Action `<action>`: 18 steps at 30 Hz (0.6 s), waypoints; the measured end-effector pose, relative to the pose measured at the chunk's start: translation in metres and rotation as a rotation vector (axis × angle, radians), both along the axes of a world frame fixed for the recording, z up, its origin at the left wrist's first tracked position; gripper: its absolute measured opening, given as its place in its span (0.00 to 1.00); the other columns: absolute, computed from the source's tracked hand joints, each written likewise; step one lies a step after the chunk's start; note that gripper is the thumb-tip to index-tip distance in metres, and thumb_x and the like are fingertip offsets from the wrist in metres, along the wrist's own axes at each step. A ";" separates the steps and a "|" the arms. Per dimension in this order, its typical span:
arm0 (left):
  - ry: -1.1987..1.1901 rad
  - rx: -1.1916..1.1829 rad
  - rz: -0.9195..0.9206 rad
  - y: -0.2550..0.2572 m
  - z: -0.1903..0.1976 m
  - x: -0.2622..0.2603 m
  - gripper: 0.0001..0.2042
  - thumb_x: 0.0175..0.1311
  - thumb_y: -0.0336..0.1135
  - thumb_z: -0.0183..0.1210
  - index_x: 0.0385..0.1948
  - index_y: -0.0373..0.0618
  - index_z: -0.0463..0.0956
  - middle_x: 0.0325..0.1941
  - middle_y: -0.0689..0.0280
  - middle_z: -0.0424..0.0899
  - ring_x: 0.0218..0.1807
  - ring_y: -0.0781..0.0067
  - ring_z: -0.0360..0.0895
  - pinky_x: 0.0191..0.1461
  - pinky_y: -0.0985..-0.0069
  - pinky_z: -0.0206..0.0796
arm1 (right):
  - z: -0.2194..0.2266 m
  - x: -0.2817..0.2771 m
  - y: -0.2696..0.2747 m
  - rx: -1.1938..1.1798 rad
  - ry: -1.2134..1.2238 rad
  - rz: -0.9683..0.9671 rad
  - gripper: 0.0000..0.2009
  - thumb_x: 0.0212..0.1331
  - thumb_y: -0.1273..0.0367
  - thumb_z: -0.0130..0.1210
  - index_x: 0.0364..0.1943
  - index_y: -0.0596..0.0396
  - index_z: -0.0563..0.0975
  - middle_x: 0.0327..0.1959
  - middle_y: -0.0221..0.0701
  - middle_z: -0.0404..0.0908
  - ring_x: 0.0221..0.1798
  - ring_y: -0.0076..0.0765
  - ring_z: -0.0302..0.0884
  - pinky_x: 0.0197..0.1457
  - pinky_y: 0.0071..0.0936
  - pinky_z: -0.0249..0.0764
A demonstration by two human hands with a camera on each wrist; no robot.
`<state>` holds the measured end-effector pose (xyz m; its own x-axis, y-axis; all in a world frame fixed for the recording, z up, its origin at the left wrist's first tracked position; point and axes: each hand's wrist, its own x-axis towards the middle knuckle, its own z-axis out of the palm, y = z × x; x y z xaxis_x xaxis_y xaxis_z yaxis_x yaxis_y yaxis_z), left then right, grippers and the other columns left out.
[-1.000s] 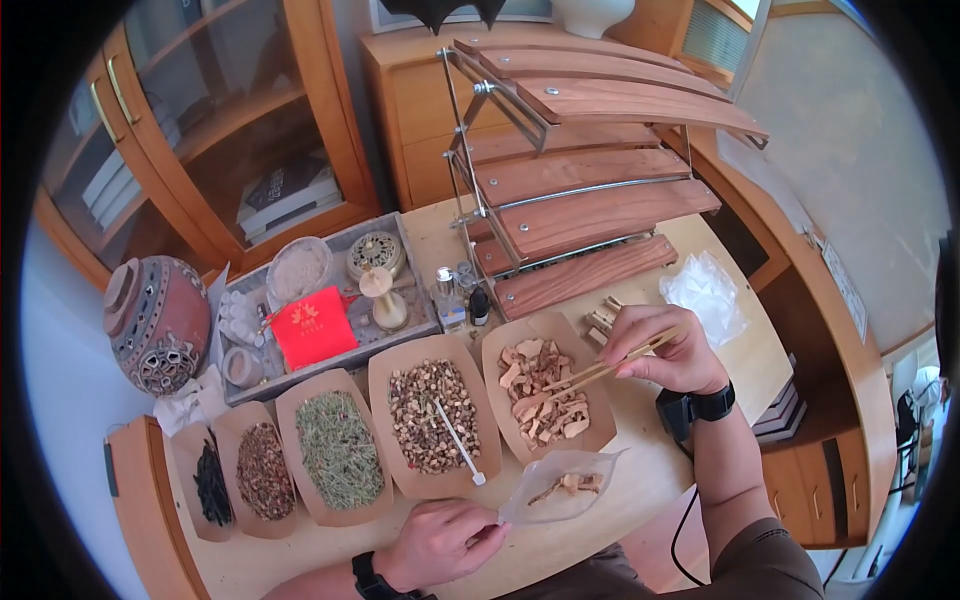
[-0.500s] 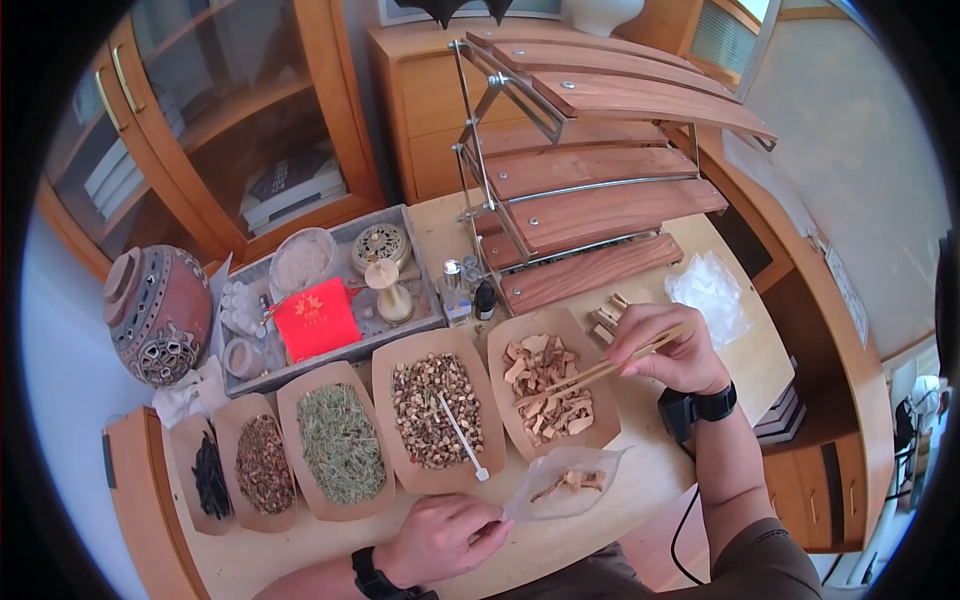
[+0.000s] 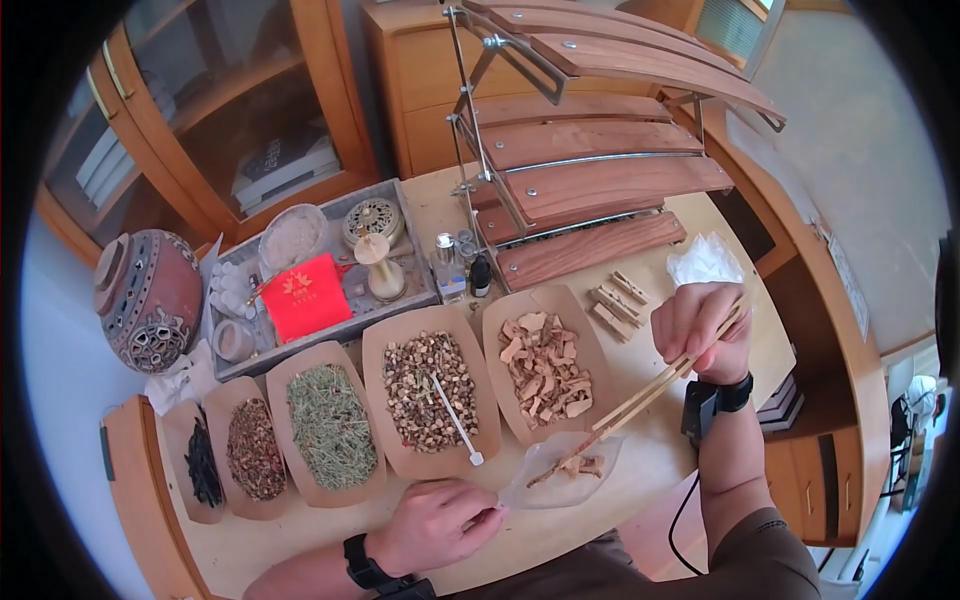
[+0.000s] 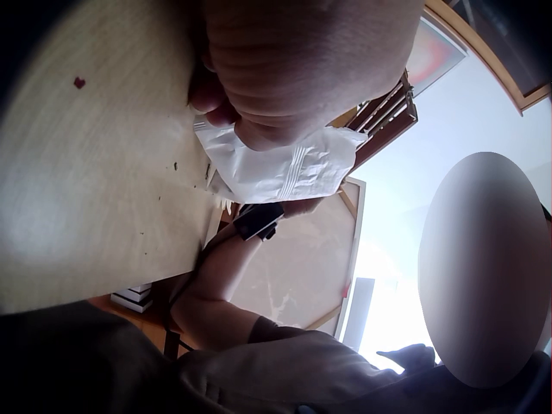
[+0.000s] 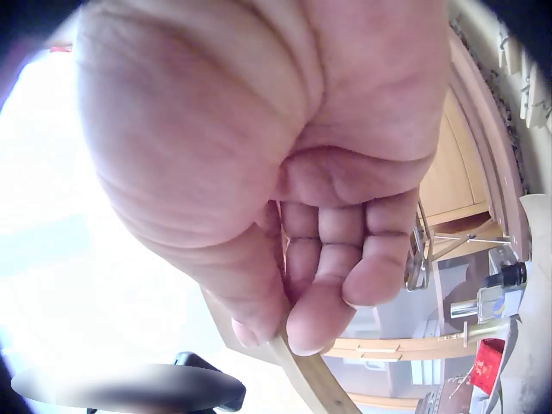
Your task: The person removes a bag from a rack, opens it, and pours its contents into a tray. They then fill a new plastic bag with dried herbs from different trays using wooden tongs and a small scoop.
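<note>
My left hand (image 3: 435,530) pinches the left edge of a small translucent pouch (image 3: 530,496), which lies near the table's front edge. Several pale, chip-like dried pieces (image 3: 580,465) are in it. In the left wrist view the pouch (image 4: 276,168) looks white and creased under the fingers. My right hand (image 3: 700,330) grips wooden tongs (image 3: 655,393), their tips slanting down to the pouch's mouth. A slim brown piece (image 3: 560,466) runs from the tips into the pouch. Just behind stands a cardboard tray (image 3: 592,345) of similar pale chips (image 3: 545,370).
More cardboard trays (image 3: 480,345) of dried herbs run leftward; a white scoop (image 3: 457,425) lies across one. Behind them are a grey tray (image 3: 375,318) with a red packet (image 3: 303,297), small bottles (image 3: 450,270), a wooden rack (image 3: 610,190), short bundled sticks (image 3: 615,305) and a crumpled plastic bag (image 3: 705,262).
My right hand has moved right and towards me, taking the tongs from the chip tray to the pouch's mouth. My left hand keeps its hold on the pouch.
</note>
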<state>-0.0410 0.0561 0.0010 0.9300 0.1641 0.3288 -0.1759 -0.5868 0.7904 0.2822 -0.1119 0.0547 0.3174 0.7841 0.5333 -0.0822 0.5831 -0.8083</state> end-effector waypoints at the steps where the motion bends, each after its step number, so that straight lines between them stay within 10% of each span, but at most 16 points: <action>1: -0.008 -0.005 0.000 0.000 -0.002 0.000 0.05 0.55 0.27 0.72 0.30 0.40 0.83 0.17 0.65 0.74 0.17 0.64 0.72 0.23 0.67 0.65 | 0.000 -0.001 0.000 -0.002 -0.023 0.011 0.11 0.52 0.68 0.78 0.29 0.59 0.86 0.27 0.39 0.83 0.28 0.37 0.82 0.31 0.32 0.71; 7: -0.030 -0.012 -0.005 0.000 -0.003 0.000 0.06 0.55 0.27 0.72 0.29 0.40 0.83 0.18 0.64 0.77 0.18 0.63 0.74 0.23 0.67 0.66 | 0.004 -0.001 0.005 0.022 -0.115 0.200 0.12 0.53 0.68 0.78 0.30 0.63 0.87 0.28 0.44 0.85 0.26 0.39 0.80 0.29 0.33 0.70; 18: -0.063 0.074 -0.073 0.005 -0.009 -0.004 0.07 0.53 0.29 0.73 0.30 0.41 0.84 0.27 0.64 0.84 0.24 0.63 0.81 0.28 0.69 0.74 | -0.003 0.002 0.002 -0.229 -0.185 -0.136 0.07 0.55 0.74 0.73 0.35 0.60 0.86 0.35 0.39 0.86 0.36 0.34 0.82 0.40 0.28 0.76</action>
<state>-0.0448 0.0613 -0.0081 0.9157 0.0693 0.3958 -0.2686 -0.6269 0.7313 0.2845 -0.1094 0.0516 0.3421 0.8474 0.4060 0.1443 0.3795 -0.9139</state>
